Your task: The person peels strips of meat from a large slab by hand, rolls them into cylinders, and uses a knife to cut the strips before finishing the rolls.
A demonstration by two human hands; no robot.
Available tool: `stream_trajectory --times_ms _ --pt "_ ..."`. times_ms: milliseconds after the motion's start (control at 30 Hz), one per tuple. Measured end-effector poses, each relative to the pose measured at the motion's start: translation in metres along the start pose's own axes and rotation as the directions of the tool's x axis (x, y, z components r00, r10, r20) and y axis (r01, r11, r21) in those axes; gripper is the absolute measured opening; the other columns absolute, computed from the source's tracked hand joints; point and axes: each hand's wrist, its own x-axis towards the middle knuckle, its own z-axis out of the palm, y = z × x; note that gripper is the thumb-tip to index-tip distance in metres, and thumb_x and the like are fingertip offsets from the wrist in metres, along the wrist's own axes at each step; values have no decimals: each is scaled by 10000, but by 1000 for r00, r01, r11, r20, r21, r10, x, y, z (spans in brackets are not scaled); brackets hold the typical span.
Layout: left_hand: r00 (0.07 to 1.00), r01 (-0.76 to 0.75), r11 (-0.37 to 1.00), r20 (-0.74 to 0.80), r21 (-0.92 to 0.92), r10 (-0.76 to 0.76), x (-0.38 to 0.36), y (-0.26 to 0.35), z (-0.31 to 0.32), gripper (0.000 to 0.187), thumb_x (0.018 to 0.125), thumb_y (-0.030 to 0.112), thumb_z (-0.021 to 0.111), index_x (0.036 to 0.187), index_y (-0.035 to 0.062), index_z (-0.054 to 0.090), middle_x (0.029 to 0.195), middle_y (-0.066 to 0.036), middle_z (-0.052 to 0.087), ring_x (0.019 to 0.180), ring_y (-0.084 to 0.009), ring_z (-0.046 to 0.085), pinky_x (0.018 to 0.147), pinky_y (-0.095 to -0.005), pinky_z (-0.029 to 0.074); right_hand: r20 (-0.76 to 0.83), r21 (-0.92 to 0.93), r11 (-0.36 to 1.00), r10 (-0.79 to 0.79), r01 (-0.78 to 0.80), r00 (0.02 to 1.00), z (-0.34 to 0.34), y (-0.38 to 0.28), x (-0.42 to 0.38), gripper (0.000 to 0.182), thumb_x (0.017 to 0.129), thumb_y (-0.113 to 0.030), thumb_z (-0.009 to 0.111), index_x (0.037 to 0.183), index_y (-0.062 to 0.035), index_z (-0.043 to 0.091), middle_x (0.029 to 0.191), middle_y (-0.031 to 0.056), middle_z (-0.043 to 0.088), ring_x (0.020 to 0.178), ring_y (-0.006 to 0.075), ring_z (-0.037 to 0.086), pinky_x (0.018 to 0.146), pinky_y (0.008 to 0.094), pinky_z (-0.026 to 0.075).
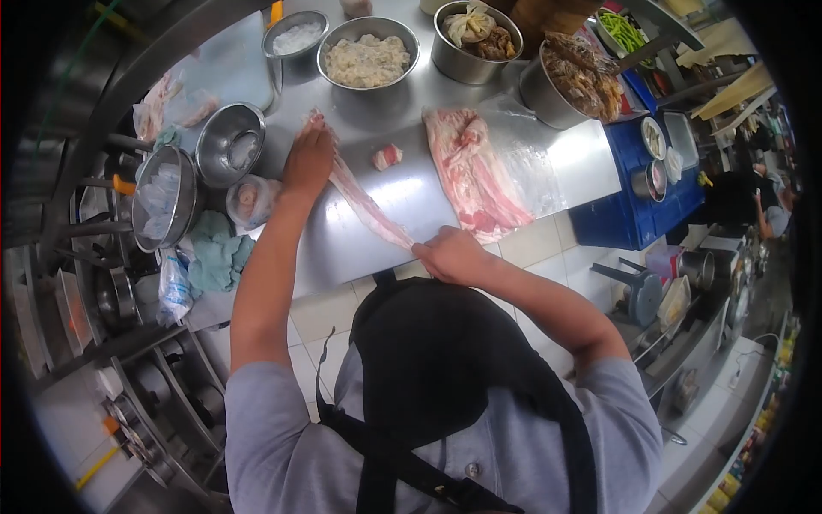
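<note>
A long thin strip of raw pork belly (364, 202) stretches slantwise across the steel table between my two hands. My left hand (310, 158) is closed over its far end, with a bit of meat poking out past the fingers. At the near end, by the table's front edge, my right hand (451, 256) pinches the strip's tip between thumb and fingers. Between the hands and slightly beyond the strip lies a small rolled piece of meat (387, 157). To the right, a large slab of raw pork belly (471, 171) rests on a clear plastic sheet (533, 167).
Along the back stand a bowl of pale minced filling (368, 62), a small bowl of white contents (295, 36) and pots of brown food (569, 86). Steel bowls (229, 146) and a green cloth (218, 261) sit at left. A blue bin (616, 193) stands right.
</note>
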Motion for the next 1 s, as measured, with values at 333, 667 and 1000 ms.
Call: stream_trajectory --times_ms 333,667,1000 --pt "972 177 979 -140 -100 -190 29 0 -25 229 976 168 562 1141 31 642 1346 -204 615 1308 -372 554 1132 -447 427 -121 -10 991 -134 134 983 11 -2 -3 167 895 -130 584 1049 -98 641 815 94 712 786 339 664 794 438 538" --pt "944 -152 820 166 -551 287 -88 162 -124 300 777 13 640 1076 15 659 1200 -149 615 1205 -348 556 1056 -467 457 -227 -23 980 -200 200 953 13 5 5 152 906 -166 649 1023 -71 623 742 91 651 746 295 636 809 421 481" --pt "991 71 867 133 -494 -5 -119 204 -136 312 757 11 672 1067 8 644 1202 -149 584 1200 -358 534 1061 -471 449 -140 23 947 -315 321 939 9 19 1 184 877 -140 653 1051 -81 649 806 102 669 810 292 638 828 413 476"
